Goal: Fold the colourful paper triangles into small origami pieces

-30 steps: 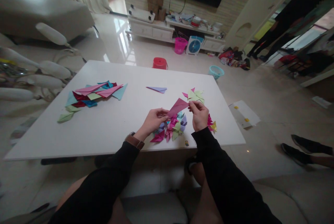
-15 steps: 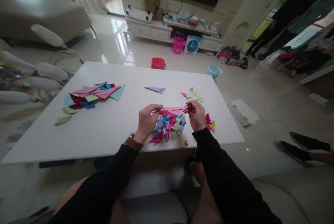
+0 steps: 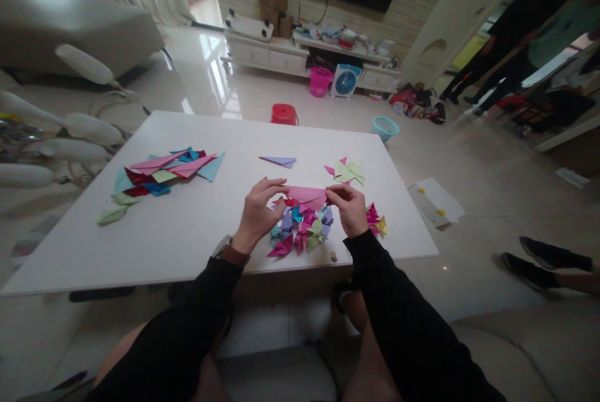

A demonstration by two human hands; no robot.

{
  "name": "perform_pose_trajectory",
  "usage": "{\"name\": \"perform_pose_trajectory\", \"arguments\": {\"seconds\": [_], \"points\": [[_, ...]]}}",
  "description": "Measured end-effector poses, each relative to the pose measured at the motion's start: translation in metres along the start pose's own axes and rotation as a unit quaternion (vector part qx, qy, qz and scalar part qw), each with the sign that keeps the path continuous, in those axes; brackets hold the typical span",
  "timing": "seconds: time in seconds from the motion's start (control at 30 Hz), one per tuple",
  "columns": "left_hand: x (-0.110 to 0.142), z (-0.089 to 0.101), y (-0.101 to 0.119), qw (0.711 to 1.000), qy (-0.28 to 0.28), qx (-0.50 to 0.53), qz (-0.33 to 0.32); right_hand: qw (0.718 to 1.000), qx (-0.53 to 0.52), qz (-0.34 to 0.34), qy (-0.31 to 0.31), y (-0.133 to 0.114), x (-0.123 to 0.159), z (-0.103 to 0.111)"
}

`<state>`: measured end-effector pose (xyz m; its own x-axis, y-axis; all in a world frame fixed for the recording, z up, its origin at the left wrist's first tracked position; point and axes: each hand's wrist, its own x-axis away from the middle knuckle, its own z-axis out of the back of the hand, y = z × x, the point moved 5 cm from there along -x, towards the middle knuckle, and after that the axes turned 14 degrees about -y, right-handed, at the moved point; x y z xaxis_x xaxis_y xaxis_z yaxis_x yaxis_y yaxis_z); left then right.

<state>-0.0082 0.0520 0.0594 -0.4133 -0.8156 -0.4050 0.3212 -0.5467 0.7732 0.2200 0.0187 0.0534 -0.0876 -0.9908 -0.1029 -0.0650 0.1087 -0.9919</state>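
Note:
A folded piece of pink origami paper (image 3: 307, 195) is held up over the table between my hands. My right hand (image 3: 350, 207) pinches its right end between thumb and fingers. At its left end is my left hand (image 3: 260, 211), thumb and fingers apart, the fingertips close to or touching the paper's edge. Just below the pink paper lies a cluster of small folded origami pieces (image 3: 304, 230) in magenta, violet, green and blue, partly hidden by the hands. Farther off rests a narrow folded violet paper (image 3: 280, 161).
On the white table (image 3: 187, 246), a pile of folded papers (image 3: 173, 170) lies at the left. Green and pink origami (image 3: 349, 170) sits beyond my right hand, with more pieces (image 3: 375, 219) beside its wrist. A red stool (image 3: 284, 114) and a blue basket (image 3: 385, 128) stand past the table.
My left hand has opened its pinch and shifted slightly left. The pink paper has moved a little left with my right hand and now shows a wider face.

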Motion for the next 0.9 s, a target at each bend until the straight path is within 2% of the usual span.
{"name": "perform_pose_trajectory", "arguments": {"seconds": [0.13,0.27,0.37,0.5,0.9], "points": [[-0.006,0.010,-0.008,0.999,-0.041,0.003,0.026,0.997,0.063,-0.004,-0.043,-0.002,0.000,-0.002],[-0.006,-0.001,-0.016,0.983,-0.163,0.051,0.065,0.993,0.091,0.000,-0.081,-0.004,0.002,-0.008],[-0.005,-0.008,-0.016,0.970,-0.214,0.075,0.082,0.992,0.089,0.001,-0.094,-0.004,0.003,-0.009],[-0.006,-0.009,-0.016,0.965,-0.220,0.113,0.089,0.992,0.078,-0.002,-0.101,-0.004,0.002,-0.010],[-0.006,-0.009,-0.024,0.953,-0.232,0.155,0.115,0.994,0.086,0.031,-0.059,-0.003,-0.002,-0.003]]}}
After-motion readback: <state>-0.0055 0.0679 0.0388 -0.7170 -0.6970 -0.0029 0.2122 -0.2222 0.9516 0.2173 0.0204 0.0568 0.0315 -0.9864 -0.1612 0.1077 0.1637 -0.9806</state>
